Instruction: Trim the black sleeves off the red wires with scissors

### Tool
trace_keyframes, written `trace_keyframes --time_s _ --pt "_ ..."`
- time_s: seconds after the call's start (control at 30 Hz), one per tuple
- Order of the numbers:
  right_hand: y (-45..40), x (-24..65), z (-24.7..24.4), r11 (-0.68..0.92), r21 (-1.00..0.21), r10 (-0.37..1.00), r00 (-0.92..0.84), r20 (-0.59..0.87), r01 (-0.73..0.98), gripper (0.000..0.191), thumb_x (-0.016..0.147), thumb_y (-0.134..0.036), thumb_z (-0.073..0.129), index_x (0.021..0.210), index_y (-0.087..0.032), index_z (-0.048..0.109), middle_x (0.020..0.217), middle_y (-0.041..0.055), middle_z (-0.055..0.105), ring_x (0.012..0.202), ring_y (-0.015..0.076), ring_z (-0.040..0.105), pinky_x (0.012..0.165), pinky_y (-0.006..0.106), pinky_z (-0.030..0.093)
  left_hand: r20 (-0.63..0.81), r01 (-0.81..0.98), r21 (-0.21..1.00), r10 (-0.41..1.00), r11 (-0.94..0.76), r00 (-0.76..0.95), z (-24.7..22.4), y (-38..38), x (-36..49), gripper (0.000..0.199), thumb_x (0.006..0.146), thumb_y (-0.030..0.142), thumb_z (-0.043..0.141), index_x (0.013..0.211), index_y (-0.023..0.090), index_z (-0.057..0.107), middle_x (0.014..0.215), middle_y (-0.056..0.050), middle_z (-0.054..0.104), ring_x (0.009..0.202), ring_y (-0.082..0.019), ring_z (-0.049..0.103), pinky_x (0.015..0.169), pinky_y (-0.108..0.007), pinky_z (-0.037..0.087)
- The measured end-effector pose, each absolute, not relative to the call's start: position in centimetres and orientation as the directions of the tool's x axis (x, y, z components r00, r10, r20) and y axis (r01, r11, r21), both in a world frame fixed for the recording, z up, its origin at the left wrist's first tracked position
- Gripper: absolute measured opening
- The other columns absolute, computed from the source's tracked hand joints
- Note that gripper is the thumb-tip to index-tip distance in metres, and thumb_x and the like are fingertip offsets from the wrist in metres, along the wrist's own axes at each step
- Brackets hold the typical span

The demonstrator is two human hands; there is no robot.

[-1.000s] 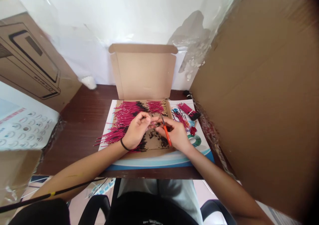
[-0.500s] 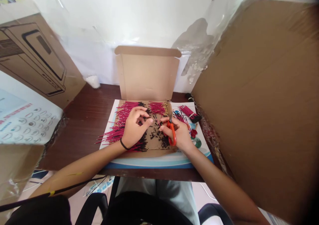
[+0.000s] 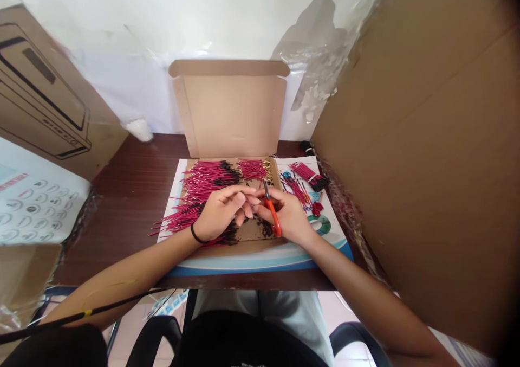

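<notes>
The left hand [image 3: 221, 213] is curved and its fingers [image 3: 244, 204] are half closed. They seem to pinch something thin at the tips, but it is too small to tell exactly what. The right hand [image 3: 286, 215] is clenched around the orange scissors [image 3: 273, 216], and the blades point at 12 o'clock, near the left fingertips. For good work, it seems best to keep both hands low and close together, with the blade tips in clear sight.

The thin red wires [image 3: 199, 199] lie in a wide pile at 10 o'clock from the hands, on a cardboard box [image 3: 260, 236]. Black crumbs [image 3: 266, 227] lie under the right hand. A wire bundle [image 3: 309, 174] sits at 2 o'clock, on a printed sheet [image 3: 260, 262]. The sheet's near edge is close to the table edge. Open wooden table [image 3: 134, 188] stays at 9 o'clock, and a tall cardboard sheet [image 3: 414, 139] limits the right side.
</notes>
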State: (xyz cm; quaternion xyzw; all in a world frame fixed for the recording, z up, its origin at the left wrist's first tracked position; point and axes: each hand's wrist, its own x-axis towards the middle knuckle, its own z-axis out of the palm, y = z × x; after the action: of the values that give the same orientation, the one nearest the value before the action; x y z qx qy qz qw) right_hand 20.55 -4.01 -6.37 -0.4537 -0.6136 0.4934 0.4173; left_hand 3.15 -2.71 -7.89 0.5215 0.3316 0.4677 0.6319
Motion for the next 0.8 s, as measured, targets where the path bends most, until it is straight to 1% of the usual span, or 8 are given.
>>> trace_keyframes --time_s 0.07,0.13,0.2,0.27,0.37,0.47,0.53,0.8 --pt "-4.0 20.7 -6.2 0.119 -0.980 0.978 -0.189 0.088 0.159 0.029 0.075 -0.038 0.069 0.096 -0.020 0.065 0.073 -0.0004 0.067 0.064 0.0138 0.062 0.062 0.026 0.051 0.106 -0.202 0.978 0.958 -0.052 0.266 -7.5 -2.5 3.0 0.033 0.084 0.045 0.063 0.096 0.014 0.066 0.079 -0.008 0.072 0.049 -0.009 0.059 0.038 -0.017 0.044" --pt "-3.9 21.1 -5.9 0.173 -0.963 0.982 -0.109 0.154 0.205 0.029 0.076 -0.037 0.068 0.100 -0.020 0.065 0.078 0.0008 0.069 0.069 0.0149 0.064 0.068 0.028 0.052 0.152 -0.098 0.986 0.969 -0.135 0.197 -7.2 -2.3 2.9 0.030 0.084 0.042 0.064 0.092 0.014 0.066 0.075 -0.007 0.073 0.046 -0.008 0.058 0.041 -0.018 0.047" --pt "-3.9 21.5 -5.6 0.235 -0.919 0.971 -0.034 0.236 0.318 0.028 0.079 -0.035 0.065 0.102 -0.020 0.066 0.079 0.0009 0.069 0.069 0.0146 0.064 0.068 0.028 0.053 0.189 0.000 0.982 0.967 -0.191 0.169 -7.1 -2.2 2.8 0.029 0.083 0.041 0.065 0.088 0.014 0.068 0.072 -0.007 0.073 0.044 -0.008 0.058 0.042 -0.019 0.049" --pt "-3.9 21.9 -5.4 0.302 -0.831 0.941 -0.007 0.338 0.468 0.027 0.080 -0.033 0.065 0.104 -0.020 0.067 0.083 0.0026 0.071 0.070 0.0150 0.064 0.069 0.029 0.052 0.195 0.060 0.976 0.964 -0.209 0.178 -7.2 -2.3 2.8 0.028 0.081 0.041 0.066 0.087 0.014 0.070 0.068 -0.005 0.072 0.042 -0.008 0.058 0.041 -0.019 0.048" --pt "-4.0 22.1 -5.6 0.398 -0.667 0.884 -0.070 0.462 0.630 0.026 0.081 -0.031 0.066 0.104 -0.020 0.069 0.085 0.0040 0.072 0.070 0.0155 0.064 0.070 0.028 0.052 0.175 0.114 0.973 0.964 -0.200 0.202 -7.4 -2.4 2.9 0.025 0.081 0.038 0.066 0.087 0.015 0.072 0.062 -0.004 0.070 0.040 -0.008 0.057 0.039 -0.019 0.047" --pt "-4.1 21.9 -6.1 0.445 -0.580 0.867 -0.167 0.470 0.682 0.026 0.082 -0.028 0.066 0.106 -0.020 0.069 0.077 0.0026 0.071 0.066 0.0150 0.063 0.066 0.026 0.051 0.163 0.143 0.971 0.967 -0.192 0.194 -7.4 -2.5 3.0 0.022 0.080 0.036 0.068 0.084 0.015 0.071 0.058 -0.002 0.068 0.041 -0.009 0.057 0.038 -0.018 0.046" --pt "-4.2 21.7 -6.3 0.473 -0.533 0.853 -0.212 0.477 0.701 0.026 0.082 -0.026 0.065 0.107 -0.019 0.069 0.076 0.0032 0.071 0.068 0.0158 0.065 0.065 0.026 0.051 0.154 0.153 0.971 0.970 -0.184 0.186 -7.3 -2.4 3.1 0.020 0.078 0.034 0.069 0.081 0.015 0.070 0.055 -0.001 0.066 0.039 -0.008 0.056 0.037 -0.018 0.045" --pt "-4.3 21.7 -6.1 0.502 -0.406 0.836 -0.308 0.454 0.764 0.022 0.087 -0.026 0.059 0.104 -0.018 0.070 0.091 0.0063 0.075 0.079 0.0173 0.068 0.072 0.027 0.050 0.143 0.172 0.968 0.965 -0.182 0.219 -7.4 -2.4 3.1 0.017 0.076 0.033 0.072 0.079 0.016 0.069 0.052 0.001 0.064 0.038 -0.009 0.054 0.037 -0.020 0.044"
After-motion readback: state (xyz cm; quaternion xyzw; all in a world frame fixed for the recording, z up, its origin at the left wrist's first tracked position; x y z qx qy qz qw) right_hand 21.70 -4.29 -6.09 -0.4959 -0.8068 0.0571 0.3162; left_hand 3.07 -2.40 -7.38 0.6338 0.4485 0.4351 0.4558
